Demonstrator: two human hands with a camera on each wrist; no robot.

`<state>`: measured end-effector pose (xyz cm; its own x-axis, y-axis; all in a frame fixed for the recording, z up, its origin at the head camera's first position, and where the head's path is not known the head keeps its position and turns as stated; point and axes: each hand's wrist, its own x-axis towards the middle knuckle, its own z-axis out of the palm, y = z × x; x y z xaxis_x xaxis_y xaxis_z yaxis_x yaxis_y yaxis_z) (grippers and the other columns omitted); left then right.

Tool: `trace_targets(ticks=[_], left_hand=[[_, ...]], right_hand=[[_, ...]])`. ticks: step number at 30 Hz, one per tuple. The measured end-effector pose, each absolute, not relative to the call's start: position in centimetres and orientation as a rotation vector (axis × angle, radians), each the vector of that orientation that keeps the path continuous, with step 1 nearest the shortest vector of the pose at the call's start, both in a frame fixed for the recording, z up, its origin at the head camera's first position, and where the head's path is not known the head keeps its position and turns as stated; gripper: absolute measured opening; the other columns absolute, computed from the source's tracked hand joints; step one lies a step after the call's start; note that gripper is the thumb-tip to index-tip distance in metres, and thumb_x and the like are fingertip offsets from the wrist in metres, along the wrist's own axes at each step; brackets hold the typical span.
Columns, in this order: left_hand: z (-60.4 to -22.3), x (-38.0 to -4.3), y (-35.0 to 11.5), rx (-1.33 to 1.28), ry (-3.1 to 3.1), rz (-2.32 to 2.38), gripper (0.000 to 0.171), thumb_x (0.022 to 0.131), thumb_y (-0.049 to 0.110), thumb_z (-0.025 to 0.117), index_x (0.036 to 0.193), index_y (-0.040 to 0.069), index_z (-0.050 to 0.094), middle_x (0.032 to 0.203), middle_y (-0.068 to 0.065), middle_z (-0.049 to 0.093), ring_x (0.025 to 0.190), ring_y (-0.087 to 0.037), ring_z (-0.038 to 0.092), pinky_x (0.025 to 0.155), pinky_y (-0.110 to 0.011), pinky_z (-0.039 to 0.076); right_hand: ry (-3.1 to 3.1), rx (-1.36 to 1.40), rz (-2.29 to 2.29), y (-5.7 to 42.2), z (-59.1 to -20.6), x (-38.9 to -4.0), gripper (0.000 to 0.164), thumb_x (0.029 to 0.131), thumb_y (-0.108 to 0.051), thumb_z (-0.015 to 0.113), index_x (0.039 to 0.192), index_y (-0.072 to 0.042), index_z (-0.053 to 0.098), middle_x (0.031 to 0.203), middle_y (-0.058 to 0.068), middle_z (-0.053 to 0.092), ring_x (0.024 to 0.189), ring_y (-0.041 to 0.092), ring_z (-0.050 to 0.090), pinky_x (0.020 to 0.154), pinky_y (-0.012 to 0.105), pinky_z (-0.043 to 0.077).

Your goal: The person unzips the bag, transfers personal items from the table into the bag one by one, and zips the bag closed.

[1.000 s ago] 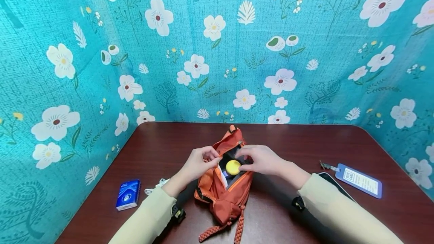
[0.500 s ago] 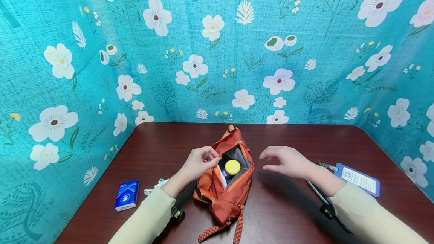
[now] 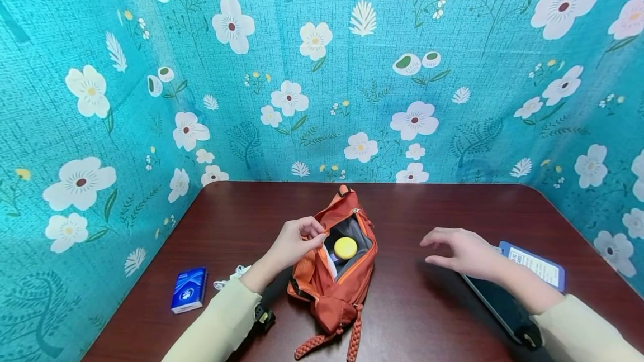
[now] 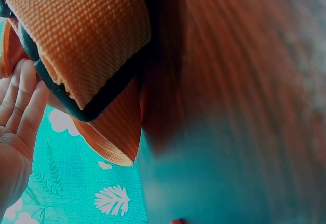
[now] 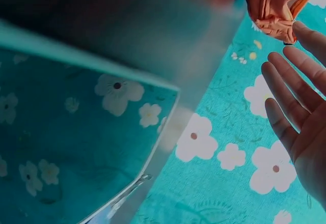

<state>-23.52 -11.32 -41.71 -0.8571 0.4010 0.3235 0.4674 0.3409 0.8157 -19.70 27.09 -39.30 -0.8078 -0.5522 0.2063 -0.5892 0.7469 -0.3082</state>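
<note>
An orange-red sling bag [image 3: 347,292] lies on the table, its zipped mouth wide. Inside, against the grey lining, sits a round yellow object [image 3: 345,248], with something white along the left side. My left hand [image 3: 296,243] pinches the bag's left opening edge between thumb and fingers. In the left wrist view, an orange webbing strap [image 4: 86,35] partly covers that hand. To the bag's right, my right hand [image 3: 463,251] hovers over the table with loose fingers and nothing in them. Below its wrist lies a dark tablet [image 3: 495,300] with a glossy screen, partly hidden by the forearm.
A blue card holder [image 3: 540,267] lies past the right forearm. On the left are a blue tissue pack [image 3: 189,290] and a white cable [image 3: 232,278] beside the left sleeve. Braided cords [image 3: 354,337] trail from the bag toward the front. A floral curtain [image 3: 322,99] closes off the back.
My right hand has come out of the bag's mouth and moved right, over to the tablet. The yellow object stays in the bag. The left hand keeps its hold on the edge.
</note>
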Motion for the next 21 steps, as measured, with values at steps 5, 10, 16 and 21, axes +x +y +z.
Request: trace_targets(ticks=[5,10,16,21], left_hand=[[-41.8,-23.6,-11.3,-0.816,-2.520,-1.580,0.005,0.089,0.007,0.071,0.093,0.006,0.068,0.073,-0.001,0.066,0.066,-0.024,0.064,0.061,-0.027,0.052],[-41.7,-23.6,-11.3,-0.836,-2.519,-1.541,0.005,0.089,0.009,0.072,0.092,0.010,0.068,0.072,0.004,0.065,0.064,-0.015,0.062,0.061,-0.028,0.053],[-41.2,-23.3,-11.3,-0.841,-2.528,-1.545,0.004,0.090,0.009,0.070,0.092,0.007,0.067,0.072,0.001,0.065,0.065,-0.017,0.062,0.063,-0.030,0.053],[-41.1,-23.1,-11.1,-0.818,-2.541,-1.554,0.005,0.089,0.007,0.070,0.093,0.005,0.068,0.073,-0.002,0.066,0.066,-0.020,0.062,0.064,-0.028,0.052]], right_hand=[[-2.866,0.931,0.589,28.4,-39.7,-18.6,0.027,0.082,-0.024,0.078,0.107,-0.016,0.071,0.103,-0.003,0.068,0.089,0.016,0.065,0.072,0.036,0.056],[-2.855,0.896,0.563,29.7,-39.7,-17.4,0.029,0.080,-0.023,0.080,0.106,-0.015,0.071,0.102,-0.004,0.068,0.087,0.016,0.065,0.071,0.035,0.056],[-2.868,0.822,0.520,31.6,-39.6,-16.5,0.032,0.078,-0.024,0.082,0.106,-0.013,0.070,0.101,-0.001,0.069,0.081,0.010,0.063,0.068,0.034,0.055],[-2.866,0.748,0.502,33.1,-40.1,-15.8,0.036,0.075,-0.027,0.083,0.106,-0.013,0.070,0.096,-0.003,0.069,0.077,0.010,0.061,0.061,0.028,0.052]])
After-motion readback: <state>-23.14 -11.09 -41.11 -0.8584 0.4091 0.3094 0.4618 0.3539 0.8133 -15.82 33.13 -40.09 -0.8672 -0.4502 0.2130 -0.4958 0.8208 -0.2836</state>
